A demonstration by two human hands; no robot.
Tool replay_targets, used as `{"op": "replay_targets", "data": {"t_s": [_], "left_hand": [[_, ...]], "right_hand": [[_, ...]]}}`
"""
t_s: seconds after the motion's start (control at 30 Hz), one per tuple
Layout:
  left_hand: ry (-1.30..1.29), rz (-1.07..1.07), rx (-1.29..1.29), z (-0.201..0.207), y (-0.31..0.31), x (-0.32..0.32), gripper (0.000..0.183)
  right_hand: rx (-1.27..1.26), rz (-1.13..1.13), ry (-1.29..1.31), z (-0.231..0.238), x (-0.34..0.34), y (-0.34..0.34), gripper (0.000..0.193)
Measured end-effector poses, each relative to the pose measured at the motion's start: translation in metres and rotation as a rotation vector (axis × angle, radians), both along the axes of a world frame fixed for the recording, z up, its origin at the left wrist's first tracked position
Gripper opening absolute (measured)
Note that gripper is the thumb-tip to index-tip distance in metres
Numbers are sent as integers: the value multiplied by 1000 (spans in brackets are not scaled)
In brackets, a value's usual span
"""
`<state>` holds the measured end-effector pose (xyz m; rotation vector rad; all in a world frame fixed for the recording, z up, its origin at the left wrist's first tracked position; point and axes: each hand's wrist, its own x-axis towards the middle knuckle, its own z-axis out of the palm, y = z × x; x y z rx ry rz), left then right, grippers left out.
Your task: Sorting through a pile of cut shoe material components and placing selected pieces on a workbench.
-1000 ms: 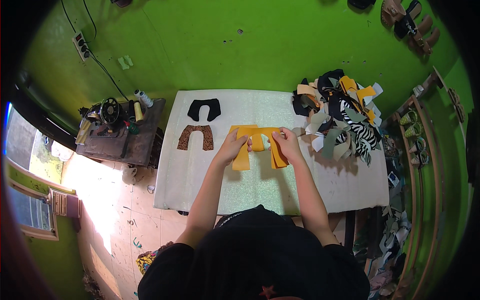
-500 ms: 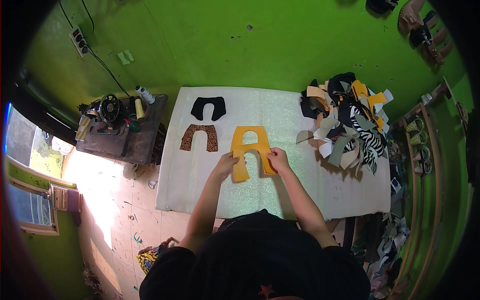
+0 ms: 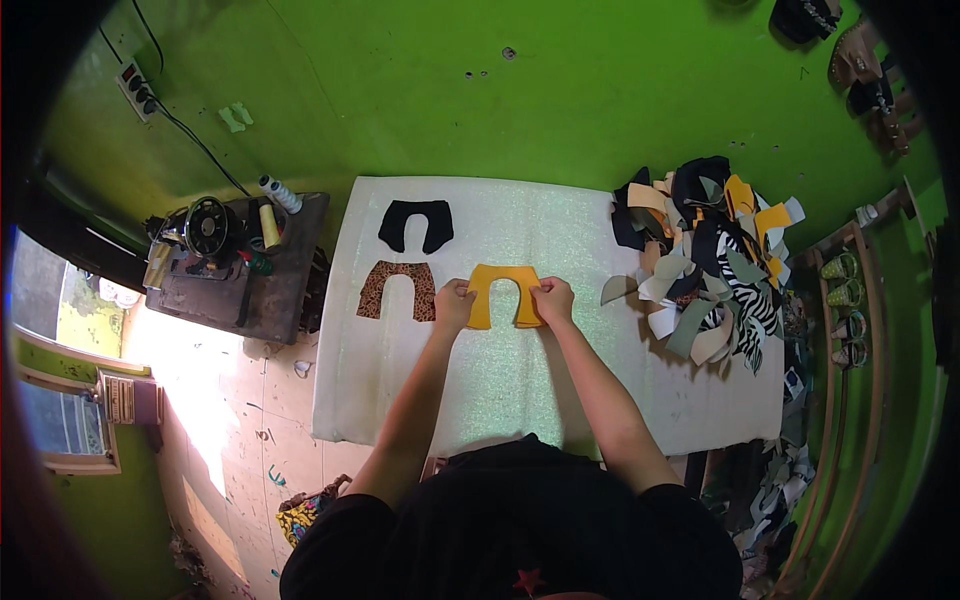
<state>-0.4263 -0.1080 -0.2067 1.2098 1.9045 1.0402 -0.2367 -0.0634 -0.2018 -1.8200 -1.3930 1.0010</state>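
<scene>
A yellow arch-shaped cut piece (image 3: 503, 273), seemingly of leather-like sheet material with more than one layer, is between my hands over the middle of the white-covered table (image 3: 380, 400). My left hand (image 3: 457, 303) pinches its left leg, and my right hand (image 3: 553, 301) pinches the right leg. Just left of my left hand lies a leopard-print arch-shaped piece (image 3: 371, 294). Farther back, above the leopard one, rests a black arch-shaped piece (image 3: 391, 229). Whether the yellow layers touch the table, I cannot tell.
A heap of mixed offcuts (image 3: 690, 260) covers the table's right side. At the left stands a sewing machine (image 3: 207, 228) on a dark stand, with thread cones (image 3: 270, 227) beside it. A shoe rack (image 3: 850, 300) is against the right wall; more scraps lie below the table's right edge.
The yellow pieces, offset before with one arch showing above the other, now lie lined up as one arch. My hands have moved slightly up along with them.
</scene>
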Motion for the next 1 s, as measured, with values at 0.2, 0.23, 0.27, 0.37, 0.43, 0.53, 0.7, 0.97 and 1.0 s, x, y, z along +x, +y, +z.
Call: {"op": "replay_targets", "data": {"t_s": [0.2, 0.23, 0.27, 0.37, 0.43, 0.53, 0.7, 0.97, 1.0], "left_hand": [[45, 7, 6, -1, 1, 4, 22], [93, -1, -3, -3, 0, 3, 22], [91, -3, -6, -3, 0, 4, 22], [187, -34, -2, 0, -1, 8, 26], [396, -16, 30, 2, -4, 12, 39], [537, 2, -100, 25, -6, 29, 58], [570, -39, -269, 47, -8, 46, 70], [572, -33, -241, 33, -5, 51, 63], [572, -31, -239, 35, -6, 51, 62]], "right_hand": [[55, 7, -101, 0, -3, -2, 20], [23, 9, -130, 4, -7, -4, 20], [19, 7, -132, 7, -8, -5, 20], [53, 31, -416, 16, -13, -10, 25], [-10, 37, -419, 21, -15, -11, 32], [-2, 37, -478, 31, -17, -14, 39], [-75, 143, -607, 45, -33, -20, 49], [-144, 185, -618, 41, -37, -16, 50], [-153, 190, -628, 45, -36, -17, 51]]}}
